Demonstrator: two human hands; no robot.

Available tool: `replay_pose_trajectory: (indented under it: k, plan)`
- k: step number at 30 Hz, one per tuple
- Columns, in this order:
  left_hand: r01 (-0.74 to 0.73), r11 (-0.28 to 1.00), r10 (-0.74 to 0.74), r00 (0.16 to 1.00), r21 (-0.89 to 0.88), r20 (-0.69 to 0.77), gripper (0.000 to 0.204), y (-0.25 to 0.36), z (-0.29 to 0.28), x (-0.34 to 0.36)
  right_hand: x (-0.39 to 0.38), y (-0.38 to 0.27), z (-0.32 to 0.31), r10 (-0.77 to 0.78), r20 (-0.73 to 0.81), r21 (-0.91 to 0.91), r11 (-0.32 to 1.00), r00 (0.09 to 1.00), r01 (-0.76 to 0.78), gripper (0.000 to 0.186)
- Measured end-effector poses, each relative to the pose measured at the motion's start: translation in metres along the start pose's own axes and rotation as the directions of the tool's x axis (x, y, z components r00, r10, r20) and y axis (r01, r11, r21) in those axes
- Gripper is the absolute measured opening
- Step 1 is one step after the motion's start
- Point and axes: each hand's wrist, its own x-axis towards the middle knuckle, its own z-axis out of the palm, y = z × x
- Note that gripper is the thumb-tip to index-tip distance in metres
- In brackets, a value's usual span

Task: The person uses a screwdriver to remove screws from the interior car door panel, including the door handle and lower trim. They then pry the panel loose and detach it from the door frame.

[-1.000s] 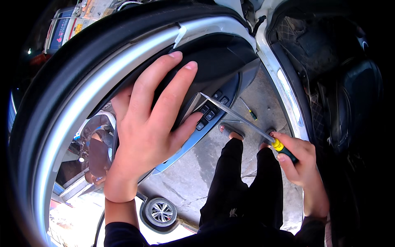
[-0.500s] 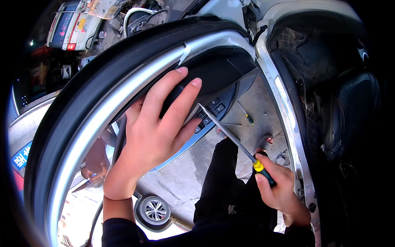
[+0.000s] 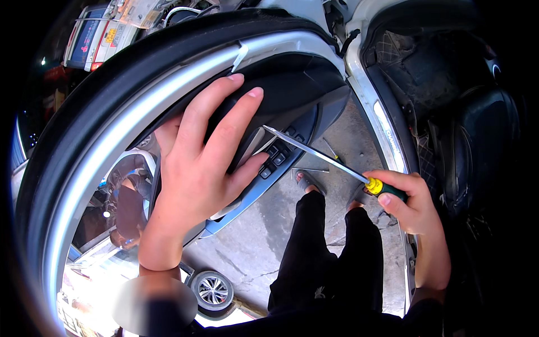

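My left hand (image 3: pixel 205 157) rests with spread fingers on the black inner door panel (image 3: pixel 297 84) of an opened car door. Its thumb lies beside the window switches (image 3: pixel 275 157) on the armrest. In my right hand (image 3: pixel 415 208) is a screwdriver (image 3: pixel 320 153) with a long metal shaft and a yellow and dark green handle, gripped between thumb and fingers. The shaft slants up and left over the switches. Its tip is near the upper end of the door's pull handle (image 3: pixel 251 145); whether it touches the panel I cannot tell.
The silver window frame with black edging (image 3: pixel 106 140) curves along the left. On the right are the door sill (image 3: pixel 387 135) and a dark seat (image 3: pixel 477 146). Below, a thin metal rod (image 3: pixel 314 170) lies near my sandalled feet, and a wheel (image 3: pixel 212 289) stands lower left. Another person (image 3: pixel 130 208) appears beyond the door.
My right hand has moved up and to the right, and the screwdriver's shaft now lies at a flatter slant. My left hand stays on the panel while the whole view has shifted a little.
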Motion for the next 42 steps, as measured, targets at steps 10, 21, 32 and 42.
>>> replay_pose_trajectory:
  k: [10, 21, 32, 42]
  plan:
    - [-0.017, 1.0, 0.017, 1.0, 0.017, -0.01, 0.085, -0.002, 0.002, 0.0, 0.026, 0.001, -0.037, 0.004, 0.089, -0.01, 1.0, 0.996, -0.003, 0.036]
    - [-0.019, 0.999, 0.018, 1.0, 0.03, 0.01, 0.082, 0.0, -0.002, 0.001, 0.041, -0.016, -0.061, -0.33, 0.12, -0.401, 0.847, 0.937, 0.349, 0.034]
    - [-0.005, 1.0, 0.004, 1.0, 0.01, 0.03, 0.081, -0.001, -0.004, 0.0, -0.041, -0.041, 0.06, -0.234, -0.196, -0.519, 0.848, 0.952, 0.102, 0.048]
    - [-0.003, 1.0, 0.004, 1.0, -0.025, 0.017, 0.079, -0.003, 0.0, -0.002, -0.017, -0.034, 0.024, 0.018, -0.101, -0.114, 0.993, 0.995, -0.029, 0.037]
